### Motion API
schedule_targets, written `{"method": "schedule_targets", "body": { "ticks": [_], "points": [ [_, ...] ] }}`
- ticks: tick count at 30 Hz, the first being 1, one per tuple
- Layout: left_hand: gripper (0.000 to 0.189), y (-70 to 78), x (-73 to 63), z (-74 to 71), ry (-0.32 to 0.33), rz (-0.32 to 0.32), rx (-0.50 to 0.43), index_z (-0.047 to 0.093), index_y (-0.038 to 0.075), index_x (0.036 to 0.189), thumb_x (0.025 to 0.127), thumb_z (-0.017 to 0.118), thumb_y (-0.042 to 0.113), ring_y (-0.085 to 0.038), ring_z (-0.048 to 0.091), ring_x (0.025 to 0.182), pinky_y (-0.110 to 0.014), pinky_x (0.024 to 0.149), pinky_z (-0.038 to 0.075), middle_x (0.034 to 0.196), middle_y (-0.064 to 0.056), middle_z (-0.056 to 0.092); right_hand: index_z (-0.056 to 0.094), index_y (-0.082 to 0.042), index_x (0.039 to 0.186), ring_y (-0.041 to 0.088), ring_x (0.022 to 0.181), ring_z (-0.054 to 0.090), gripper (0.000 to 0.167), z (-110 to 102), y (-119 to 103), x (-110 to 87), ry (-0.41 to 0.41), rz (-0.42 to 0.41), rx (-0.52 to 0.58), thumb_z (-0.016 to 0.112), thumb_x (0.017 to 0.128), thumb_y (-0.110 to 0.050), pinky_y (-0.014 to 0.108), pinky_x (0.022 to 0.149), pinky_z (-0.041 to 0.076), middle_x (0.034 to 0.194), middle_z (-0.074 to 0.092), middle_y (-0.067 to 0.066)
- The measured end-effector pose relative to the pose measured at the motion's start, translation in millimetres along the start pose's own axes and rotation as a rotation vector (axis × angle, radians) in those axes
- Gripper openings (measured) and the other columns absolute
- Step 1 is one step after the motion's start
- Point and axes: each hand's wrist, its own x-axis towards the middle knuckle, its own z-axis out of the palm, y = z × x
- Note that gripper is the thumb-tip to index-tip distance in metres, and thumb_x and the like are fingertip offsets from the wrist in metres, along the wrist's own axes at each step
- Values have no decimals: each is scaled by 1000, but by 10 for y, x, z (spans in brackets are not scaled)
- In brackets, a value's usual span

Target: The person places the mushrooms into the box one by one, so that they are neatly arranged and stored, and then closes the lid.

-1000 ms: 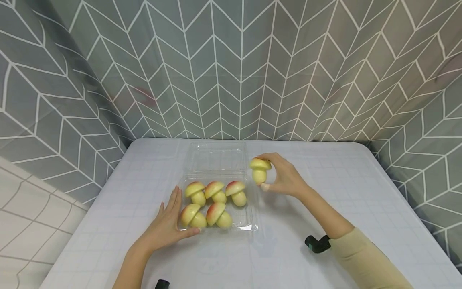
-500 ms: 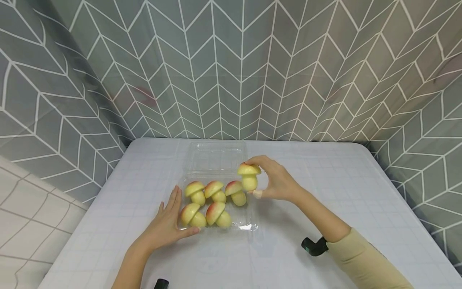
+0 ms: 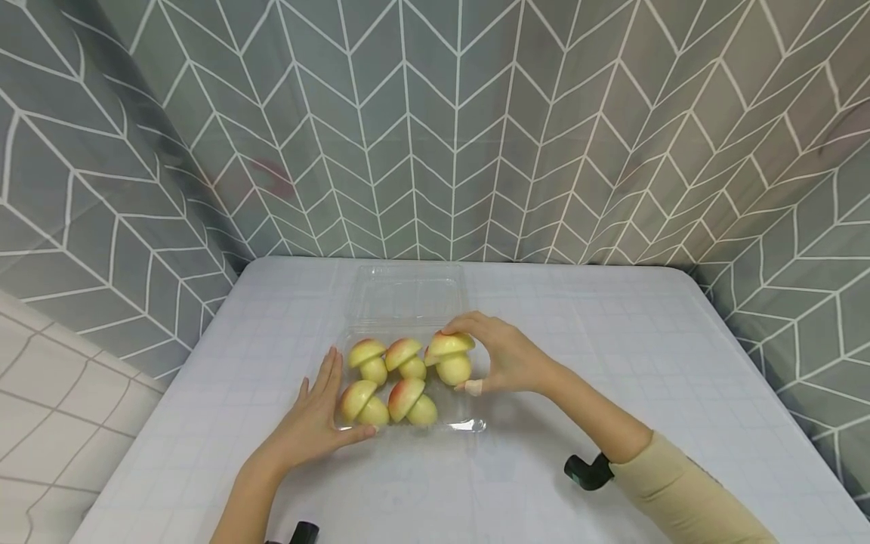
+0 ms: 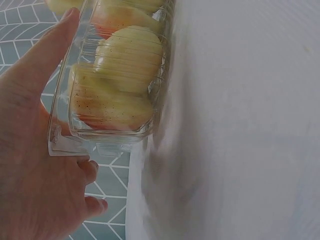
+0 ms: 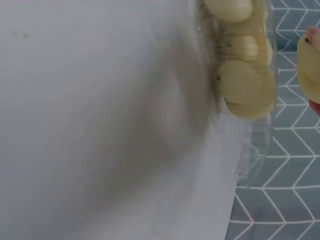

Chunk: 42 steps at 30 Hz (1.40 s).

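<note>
My right hand (image 3: 513, 357) grips a yellow mushroom-shaped piece (image 3: 454, 364) with a reddish cap, thumb below and fingers on the cap. In the right wrist view, the held piece (image 5: 309, 70) shows at the edge. It hangs over the right side of a clear plastic clamshell box (image 3: 457, 417), largely covering another mushroom piece behind it. Similar mushroom pieces (image 3: 411, 402) lie in two rows inside. My left hand (image 3: 309, 423) rests against the box's near left corner, fingers extended along the left side and thumb along the front. In the left wrist view, the thumb touches the box rim (image 4: 65, 112).
The box's clear lid (image 3: 409, 293) lies folded back behind it. A white patterned cloth (image 3: 578, 317) covers the table. Grey chevron-patterned curtains (image 3: 435, 136) stand behind and at the sides. Black wrist devices (image 3: 588, 472) sit under both forearms.
My right hand has carried the mushroom-shaped piece leftward and down, from beside the box to over its right side. The left hand has stayed at the box's corner.
</note>
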Motion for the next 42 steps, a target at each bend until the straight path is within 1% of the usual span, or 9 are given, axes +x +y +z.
{"method": "schedule_targets", "body": {
  "ticks": [5,9,15,24,27,31,34,39,42],
  "points": [
    [124,-7,4,2,3,4,11,-4,-4,151,76,71,60,-37,-1,145,-69,107,6,159,-21,-8,54,-25,129,10,116,51,75,103,-23,-15,-72,-17,-43,86,62,-32,38,90,46,128,51,-13],
    [124,-16,3,6,3,4,15,-3,-4,151,76,71,61,-37,0,145,-69,107,6,159,-21,-7,52,-26,131,8,114,51,77,157,-17,-15,-107,-42,-58,85,62,-32,36,86,47,131,50,-14],
    [124,-22,5,5,4,1,13,-3,-4,151,76,71,62,-37,0,145,-68,107,6,159,-20,-8,50,-28,131,7,106,52,77,167,-20,-22,-151,-52,-92,84,62,-36,33,80,46,125,52,-11],
    [124,-10,3,0,5,1,13,-3,-4,151,76,71,61,-36,-1,146,-68,107,6,159,-20,-8,50,-27,130,5,113,50,74,150,-24,-29,-252,-36,-84,82,64,-33,34,86,45,128,50,-13],
    [124,-10,2,2,5,-1,13,-3,-4,151,76,71,61,-36,-1,146,-68,107,6,159,-20,-8,51,-26,130,6,116,49,71,155,-16,-24,-284,-40,-78,81,66,-33,36,88,45,132,51,-9],
    [124,-15,8,5,7,0,19,-3,-4,151,76,71,62,-37,0,146,-68,107,6,159,-20,-7,56,-24,125,8,112,52,61,157,-25,-18,-305,-58,-79,78,69,-31,38,88,46,128,54,-7],
    [124,-19,10,9,6,1,18,-3,-4,151,76,71,62,-37,0,146,-68,108,6,159,-20,-7,59,-23,121,8,107,54,54,164,-32,-20,-306,-68,-93,77,70,-28,39,86,47,123,57,-10],
    [123,-19,12,8,2,3,11,-3,-4,151,76,71,60,-35,-2,146,-68,108,5,159,-19,-8,59,-22,124,7,112,53,54,166,-21,-21,-332,-65,-129,75,72,-27,38,86,46,124,58,-10],
    [123,-20,12,10,0,3,8,-3,-4,151,77,72,59,-34,-2,146,-68,107,5,159,-19,-9,60,-21,126,7,111,54,54,150,-16,-24,-335,-66,-154,74,74,-28,36,85,45,122,60,-9]
  ]
}}
